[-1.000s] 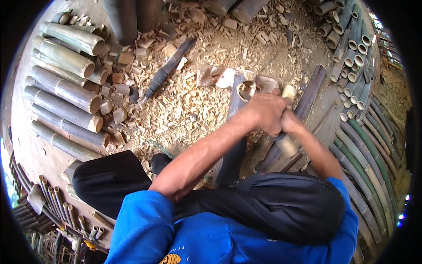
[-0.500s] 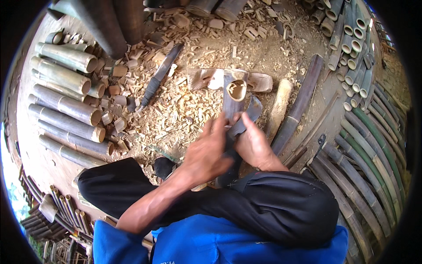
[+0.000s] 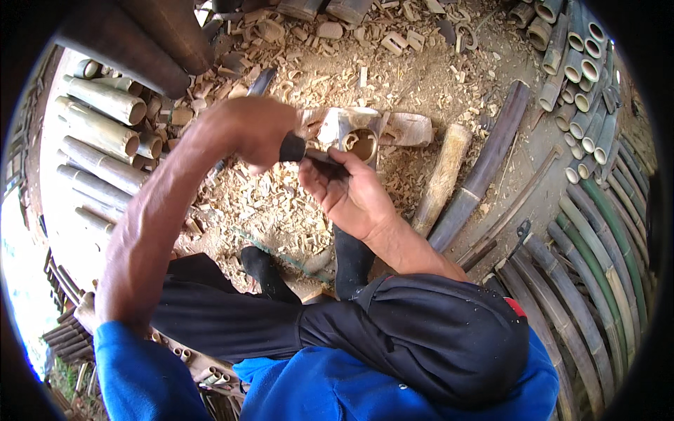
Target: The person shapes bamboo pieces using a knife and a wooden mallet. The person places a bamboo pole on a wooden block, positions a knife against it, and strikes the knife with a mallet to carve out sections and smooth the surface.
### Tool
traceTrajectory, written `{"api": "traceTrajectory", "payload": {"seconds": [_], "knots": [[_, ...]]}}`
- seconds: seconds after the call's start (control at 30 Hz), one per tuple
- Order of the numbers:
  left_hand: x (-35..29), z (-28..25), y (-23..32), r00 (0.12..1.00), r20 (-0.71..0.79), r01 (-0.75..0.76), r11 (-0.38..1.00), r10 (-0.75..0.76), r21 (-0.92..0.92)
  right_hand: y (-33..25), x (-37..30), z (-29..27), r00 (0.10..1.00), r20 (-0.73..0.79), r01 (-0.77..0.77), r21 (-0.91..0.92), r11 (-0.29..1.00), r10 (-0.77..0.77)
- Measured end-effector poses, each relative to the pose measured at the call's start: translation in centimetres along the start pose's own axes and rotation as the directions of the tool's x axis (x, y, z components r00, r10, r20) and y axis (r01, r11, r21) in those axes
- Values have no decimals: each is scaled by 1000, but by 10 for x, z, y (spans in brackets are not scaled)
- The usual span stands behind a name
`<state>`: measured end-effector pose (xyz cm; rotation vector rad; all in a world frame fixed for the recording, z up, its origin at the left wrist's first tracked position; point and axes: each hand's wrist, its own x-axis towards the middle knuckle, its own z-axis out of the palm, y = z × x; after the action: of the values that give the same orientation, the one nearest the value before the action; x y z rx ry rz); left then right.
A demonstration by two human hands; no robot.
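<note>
My left hand [image 3: 256, 133] reaches across and is wrapped round the dark handle of a knife [image 3: 292, 149]. Just right of it, my right hand [image 3: 354, 196] has its thumb and fingers closed on the knife's blade, which they partly cover. Directly beyond my right hand, a bamboo tube [image 3: 348, 122] with a round hole cut in its side lies across a pale wooden block [image 3: 411, 130]. My right fingers overlap the tube's near end, so whether they touch it I cannot tell. Beyond my left hand, a second blade [image 3: 262, 82] shows in the shavings, mostly hidden.
Wood shavings [image 3: 274, 203] cover the ground. Bamboo sections [image 3: 105, 163] lie in a row at the left. A pale stick [image 3: 444, 175] and a dark bamboo pole [image 3: 491, 154] lie at the right, near stacked tubes [image 3: 576, 70] and long poles [image 3: 597, 274]. My feet [image 3: 261, 270] are close in front.
My left hand has swung up and left, with the knife now pointing sideways. My right hand has shifted left and farther from me. The tube has moved slightly left in view.
</note>
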<state>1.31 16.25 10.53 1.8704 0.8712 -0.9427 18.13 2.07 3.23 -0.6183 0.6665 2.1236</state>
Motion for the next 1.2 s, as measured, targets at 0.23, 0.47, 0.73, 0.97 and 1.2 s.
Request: {"api": "traceTrajectory", "payload": {"seconds": [0.23,0.47,0.73,0.97,1.2], "knots": [[12,160,54,945,-272,-53,735,-183,-676,-32,-34,-11,931,-364,-247,-695,676,-34],[42,188,152,844,-333,-69,530,-421,-845,-85,-47,-10,907,-415,-407,-907,113,-69],[-35,35,46,938,-336,-70,996,82,49,-8,-31,-22,996,14,-86,-80,993,88],[-13,107,56,982,-110,76,848,-156,-524,-36,-39,-12,961,-267,-188,-469,863,64],[62,184,182,833,-245,-105,294,-496,-950,-104,-37,4,863,-504,-499,-861,92,-33]]}}
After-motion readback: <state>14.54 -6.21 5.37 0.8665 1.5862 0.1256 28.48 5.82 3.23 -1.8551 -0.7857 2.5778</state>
